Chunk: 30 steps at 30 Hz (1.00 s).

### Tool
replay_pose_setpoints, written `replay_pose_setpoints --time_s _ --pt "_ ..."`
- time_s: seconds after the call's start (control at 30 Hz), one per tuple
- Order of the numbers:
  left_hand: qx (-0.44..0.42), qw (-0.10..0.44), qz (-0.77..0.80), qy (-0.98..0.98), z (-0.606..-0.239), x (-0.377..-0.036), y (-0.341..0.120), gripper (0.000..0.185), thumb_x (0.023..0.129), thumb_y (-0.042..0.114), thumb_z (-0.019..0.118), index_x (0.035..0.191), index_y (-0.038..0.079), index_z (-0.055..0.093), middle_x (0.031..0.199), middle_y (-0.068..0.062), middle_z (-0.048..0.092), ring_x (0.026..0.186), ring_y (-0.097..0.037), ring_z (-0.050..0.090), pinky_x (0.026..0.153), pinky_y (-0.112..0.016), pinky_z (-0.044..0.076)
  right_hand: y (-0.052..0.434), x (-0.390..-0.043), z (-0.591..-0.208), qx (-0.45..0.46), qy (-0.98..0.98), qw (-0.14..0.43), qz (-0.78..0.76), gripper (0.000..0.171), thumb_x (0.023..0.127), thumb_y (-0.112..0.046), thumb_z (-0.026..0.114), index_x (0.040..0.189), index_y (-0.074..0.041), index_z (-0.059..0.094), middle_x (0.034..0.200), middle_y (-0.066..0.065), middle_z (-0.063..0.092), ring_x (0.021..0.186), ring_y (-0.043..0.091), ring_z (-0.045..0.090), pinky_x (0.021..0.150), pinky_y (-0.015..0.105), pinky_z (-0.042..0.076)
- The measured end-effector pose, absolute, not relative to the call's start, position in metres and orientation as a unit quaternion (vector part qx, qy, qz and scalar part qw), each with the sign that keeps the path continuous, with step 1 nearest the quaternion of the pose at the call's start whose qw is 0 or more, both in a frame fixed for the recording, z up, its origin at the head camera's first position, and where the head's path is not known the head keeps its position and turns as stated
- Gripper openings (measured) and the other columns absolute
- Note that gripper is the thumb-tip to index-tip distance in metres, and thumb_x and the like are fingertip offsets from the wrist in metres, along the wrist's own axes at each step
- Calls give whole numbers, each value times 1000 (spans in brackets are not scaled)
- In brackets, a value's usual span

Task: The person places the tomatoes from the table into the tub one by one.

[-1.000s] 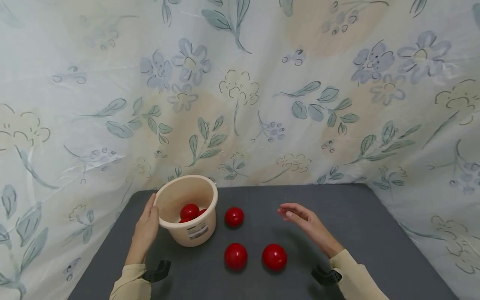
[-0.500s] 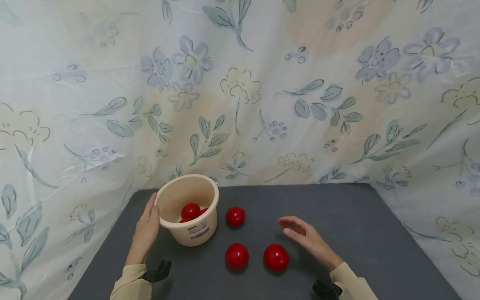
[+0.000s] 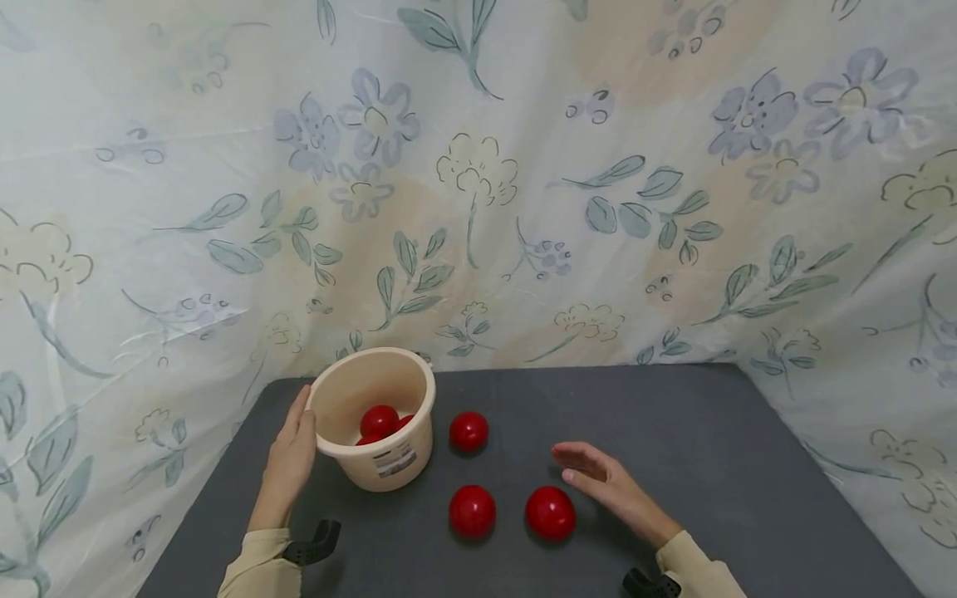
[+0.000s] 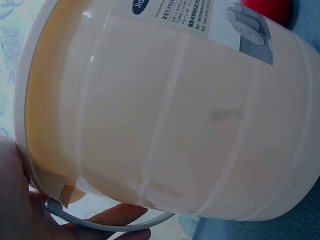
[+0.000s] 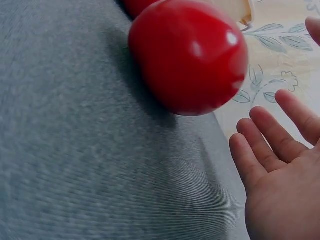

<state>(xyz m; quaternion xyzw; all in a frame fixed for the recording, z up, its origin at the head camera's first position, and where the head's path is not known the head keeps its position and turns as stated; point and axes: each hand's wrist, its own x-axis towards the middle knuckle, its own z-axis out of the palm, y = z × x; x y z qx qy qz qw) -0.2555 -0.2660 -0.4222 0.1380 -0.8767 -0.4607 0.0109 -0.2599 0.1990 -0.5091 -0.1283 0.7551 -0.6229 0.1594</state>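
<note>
My left hand (image 3: 292,453) grips the rim of a cream plastic bucket (image 3: 404,461) at its left side. In the left wrist view some of its fingers (image 4: 120,215) lie by the grey handle (image 4: 107,227). Several glossy red tomatoes (image 3: 379,421) are inside the bucket. Outside it, one tomato (image 3: 468,432) lies just to the right, and another (image 3: 472,512) sits nearer the front. My right hand (image 3: 616,490) hovers with spread, relaxed fingers beside a third tomato (image 3: 550,513). The right wrist view has this tomato (image 5: 190,55) apart from the fingertips, nothing in the palm.
Everything stands on a dark grey table (image 3: 658,415). A pale floral cloth (image 3: 478,208) hangs behind it and along both sides. A printed label (image 4: 200,20) is on the bucket's wall. Black straps with cameras (image 3: 314,544) sit at the wrists.
My right hand has come down and toward me, to beside the nearest right tomato, its fingers opening wider. The left hand and the bucket have stayed in place.
</note>
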Motion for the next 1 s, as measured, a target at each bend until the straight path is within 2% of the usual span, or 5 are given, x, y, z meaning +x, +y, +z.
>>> replay_pose_setpoints --time_s 0.4,0.6,0.8,1.0 --pt "139 9 -460 -877 -423 -257 -263 58 105 54 10 161 43 -1 172 -6 5 157 -44 8 117 -75 12 195 -254 -518 -147 729 200 -638 50 104 -20 57 148 -2 45 154 25 45 143 41 44 101 17 48" --pt "135 12 -459 -878 -423 -256 -266 58 106 53 10 161 43 -1 172 -6 5 157 -44 8 118 -74 12 192 -252 -522 -153 722 221 -637 51 105 -21 55 150 -3 42 156 23 43 146 41 41 108 25 47" --pt "134 16 -459 -878 -424 -258 -266 58 106 52 10 162 41 0 172 -5 5 157 -44 8 118 -74 12 189 -252 -523 -146 719 231 -639 55 103 -24 60 151 -3 42 155 22 45 143 36 46 108 31 48" --pt "137 14 -459 -878 -424 -259 -268 58 106 52 10 162 41 -1 172 -4 4 157 -43 8 118 -74 12 185 -251 -522 -157 712 241 -641 56 101 -23 63 149 -2 43 153 24 46 142 35 47 103 24 49"
